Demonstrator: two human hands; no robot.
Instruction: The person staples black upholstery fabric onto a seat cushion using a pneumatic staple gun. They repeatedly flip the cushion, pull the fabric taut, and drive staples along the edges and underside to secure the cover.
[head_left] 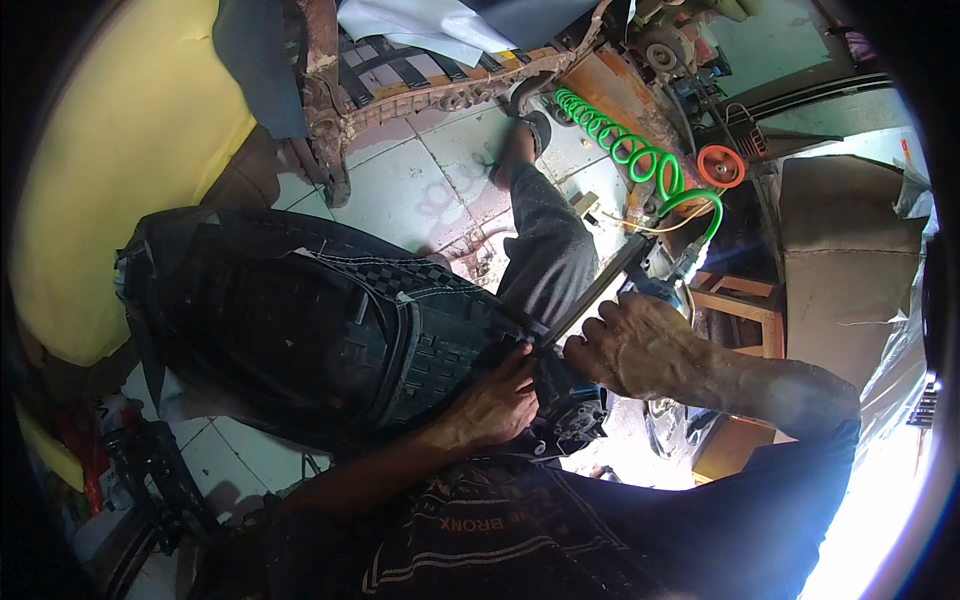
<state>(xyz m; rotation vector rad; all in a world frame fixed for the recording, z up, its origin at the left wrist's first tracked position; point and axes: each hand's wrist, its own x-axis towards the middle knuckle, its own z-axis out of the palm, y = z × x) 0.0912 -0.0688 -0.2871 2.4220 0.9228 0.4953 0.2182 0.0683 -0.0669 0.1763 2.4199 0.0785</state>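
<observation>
Tiled floor (pixel 420 180), black seat cover (pixel 300 330) lengthwise left-right, left hand (pixel 495 400) pressing, right hand (pixel 630 345) (closed grip) on stapler (pixel 600 285)

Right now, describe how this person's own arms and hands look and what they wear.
Both hands are bare, with no gloves, rings or watch visible. The left hand leads to a forearm bare up to the lower edge of the picture. The right hand leads to a bare forearm ending in a dark short sleeve. The dark shirt has orange lettering.
</observation>
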